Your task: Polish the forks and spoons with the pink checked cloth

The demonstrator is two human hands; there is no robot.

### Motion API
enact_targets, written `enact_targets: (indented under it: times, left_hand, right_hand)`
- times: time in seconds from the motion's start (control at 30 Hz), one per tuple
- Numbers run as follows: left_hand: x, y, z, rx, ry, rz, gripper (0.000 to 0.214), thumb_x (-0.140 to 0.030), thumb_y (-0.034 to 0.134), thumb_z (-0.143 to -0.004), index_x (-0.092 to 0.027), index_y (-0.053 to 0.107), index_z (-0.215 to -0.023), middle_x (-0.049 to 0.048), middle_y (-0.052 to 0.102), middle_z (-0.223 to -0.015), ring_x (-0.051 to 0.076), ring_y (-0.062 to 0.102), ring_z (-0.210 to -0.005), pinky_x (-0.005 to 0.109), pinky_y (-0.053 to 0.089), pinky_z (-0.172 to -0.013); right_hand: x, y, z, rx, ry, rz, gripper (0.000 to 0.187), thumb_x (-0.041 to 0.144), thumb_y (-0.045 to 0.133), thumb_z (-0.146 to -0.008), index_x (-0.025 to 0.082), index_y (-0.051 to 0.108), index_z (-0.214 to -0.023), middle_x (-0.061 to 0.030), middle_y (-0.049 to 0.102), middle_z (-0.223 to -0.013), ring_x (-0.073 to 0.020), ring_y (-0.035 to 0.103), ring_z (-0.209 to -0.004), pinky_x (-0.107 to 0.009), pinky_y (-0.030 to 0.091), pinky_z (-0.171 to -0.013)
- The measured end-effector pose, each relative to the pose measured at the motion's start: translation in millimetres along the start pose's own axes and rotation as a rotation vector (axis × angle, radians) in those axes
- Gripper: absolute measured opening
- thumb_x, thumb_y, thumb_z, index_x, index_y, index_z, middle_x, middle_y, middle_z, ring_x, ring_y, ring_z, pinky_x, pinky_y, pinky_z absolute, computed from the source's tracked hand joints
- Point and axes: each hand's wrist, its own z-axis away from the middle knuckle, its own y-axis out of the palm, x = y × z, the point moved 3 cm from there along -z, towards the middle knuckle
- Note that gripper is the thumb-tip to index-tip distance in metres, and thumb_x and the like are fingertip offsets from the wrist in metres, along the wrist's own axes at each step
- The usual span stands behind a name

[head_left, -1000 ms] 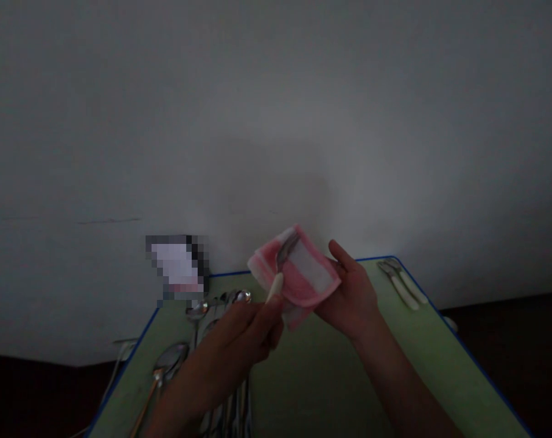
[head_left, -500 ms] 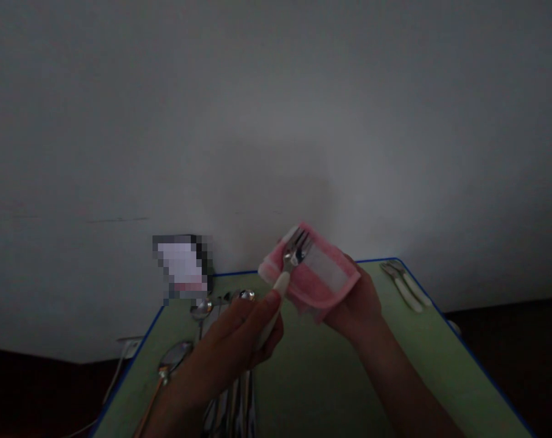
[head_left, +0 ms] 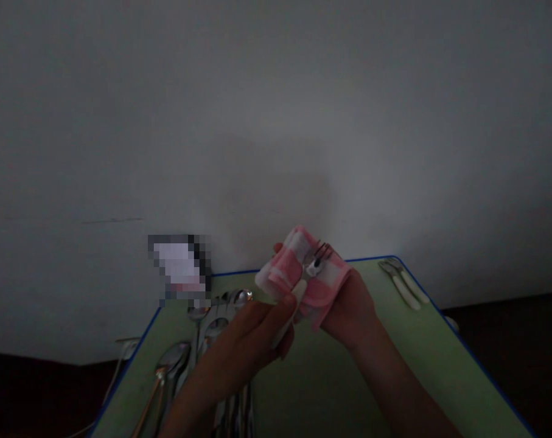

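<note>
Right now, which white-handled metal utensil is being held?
The metal fork gripped in your left hand; the other two visible white-handled utensils lie side by side near the green table's far right corner.

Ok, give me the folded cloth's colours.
The folded cloth is pink and white, showing best in the head view.

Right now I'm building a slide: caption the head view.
Left hand holds a white-handled fork over a pink-and-white cloth in the right hand.

Flat grey wall (head_left: pixel 276 91), dim light
Green, blue-edged table (head_left: pixel 325 389) — far edge near the wall — dark floor (head_left: pixel 522 340) beyond both side edges.
</note>
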Motion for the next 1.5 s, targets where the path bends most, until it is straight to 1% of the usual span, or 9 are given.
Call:
enact_targets:
  times: [0.13, 0.37, 0.53, 0.73, 0.93, 1.07, 1.17, 1.3, 1.5]
  left_hand:
    - [-4.4, 0.6, -0.2, -0.061, 0.102, -0.219, 0.057, -0.053, 0.028, -0.091, -0.016, 0.049, -0.052, -0.0026, 0.045, -0.049, 0.01, 0.044, -0.048, 0.022, 0.031, -0.048]
    - [-0.1, 2.7, -2.1, -0.111, 0.128, -0.403, 0.062, -0.049, 0.023, -0.093, -0.016, 0.052, -0.05, -0.0021, 0.049, -0.047, 0.011, 0.05, -0.048, 0.023, 0.032, -0.052]
    - [-0.7, 2.4, -1.4, -0.101, 0.125, -0.416, 0.063, -0.05, 0.023, -0.093, -0.016, 0.053, -0.05, -0.0027, 0.047, -0.045, 0.01, 0.05, -0.047, 0.022, 0.032, -0.052]
    - [-1.2, 2.9, -1.2, -0.117, 0.128, -0.399, 0.063, -0.051, 0.024, -0.092, -0.016, 0.055, -0.05, -0.0029, 0.048, -0.045, 0.01, 0.048, -0.045, 0.022, 0.032, -0.05]
    - [-0.6, 2.5, 0.9, -0.107, 0.126, -0.417, 0.063, -0.052, 0.024, -0.093, -0.016, 0.057, -0.053, -0.0026, 0.048, -0.046, 0.01, 0.049, -0.048, 0.022, 0.031, -0.05]
    - [-1.9, 1.4, 1.0, -0.123, 0.125, -0.415, 0.063, -0.051, 0.024, -0.093, -0.016, 0.058, -0.053, -0.0028, 0.046, -0.045, 0.01, 0.047, -0.046, 0.021, 0.029, -0.048]
    - [-3.0, -0.4, 1.0, -0.159, 0.128, -0.403, 0.062, -0.05, 0.025, -0.092, -0.015, 0.056, -0.052, -0.0031, 0.045, -0.046, 0.01, 0.046, -0.046, 0.021, 0.029, -0.047]
    - [-3.3, -2.3, 2.0, -0.176, 0.122, -0.411, 0.061, -0.051, 0.025, -0.092, -0.016, 0.055, -0.052, -0.0033, 0.043, -0.045, 0.01, 0.046, -0.046, 0.022, 0.029, -0.048]
    - [-4.3, -3.0, 1.9, -0.172, 0.122, -0.417, 0.061, -0.051, 0.025, -0.092, -0.016, 0.056, -0.053, -0.0033, 0.044, -0.046, 0.01, 0.047, -0.047, 0.023, 0.03, -0.05]
  right_hand:
    - [2.9, -2.5, -1.7, -0.035, -0.039, -0.032, 0.026, 0.032, 0.043, -0.083, 0.024, 0.064, -0.096, -0.0016, 0.069, -0.094, -0.017, 0.062, -0.089, -0.032, 0.047, -0.082]
    - [7.8, -8.5, -1.1, -0.097, -0.086, 0.01, 0.024, 0.032, 0.045, -0.083, 0.022, 0.063, -0.096, -0.0028, 0.068, -0.095, -0.0179, 0.061, -0.093, -0.033, 0.047, -0.084]
    - [16.0, -6.3, 5.4, -0.038, -0.116, 0.064, 0.026, 0.038, 0.046, -0.083, 0.023, 0.062, -0.097, -0.0012, 0.068, -0.095, -0.016, 0.06, -0.094, -0.032, 0.045, -0.087]
    - [20.5, -4.4, 8.5, -0.074, -0.151, 0.058, 0.027, 0.037, 0.041, -0.086, 0.023, 0.063, -0.093, -0.0009, 0.069, -0.091, -0.0165, 0.062, -0.086, -0.03, 0.05, -0.074]
    - [24.2, -3.0, 14.1, -0.137, -0.277, 0.068, 0.036, 0.04, 0.037, -0.088, 0.02, 0.066, -0.092, -0.004, 0.069, -0.086, -0.0173, 0.063, -0.085, -0.035, 0.046, -0.087]
    - [24.3, 0.8, 15.2, -0.118, -0.343, 0.086, 0.037, 0.04, 0.035, -0.089, 0.02, 0.065, -0.097, -0.0049, 0.069, -0.088, -0.0177, 0.063, -0.088, -0.035, 0.045, -0.09]
    - [20.4, 3.0, 14.0, -0.148, -0.344, 0.057, 0.041, 0.039, 0.028, -0.091, 0.019, 0.062, -0.105, -0.0065, 0.07, -0.09, -0.0184, 0.064, -0.087, -0.037, 0.046, -0.089]
    - [13.5, 4.2, 11.2, -0.136, -0.343, 0.079, 0.041, 0.04, 0.031, -0.09, 0.02, 0.056, -0.115, -0.0066, 0.069, -0.095, -0.019, 0.064, -0.087, -0.037, 0.048, -0.085]
    - [11.1, 2.4, 8.6, -0.163, -0.345, 0.083, 0.04, 0.038, 0.03, -0.09, 0.02, 0.058, -0.113, -0.0061, 0.069, -0.089, -0.0188, 0.064, -0.087, -0.035, 0.048, -0.082]
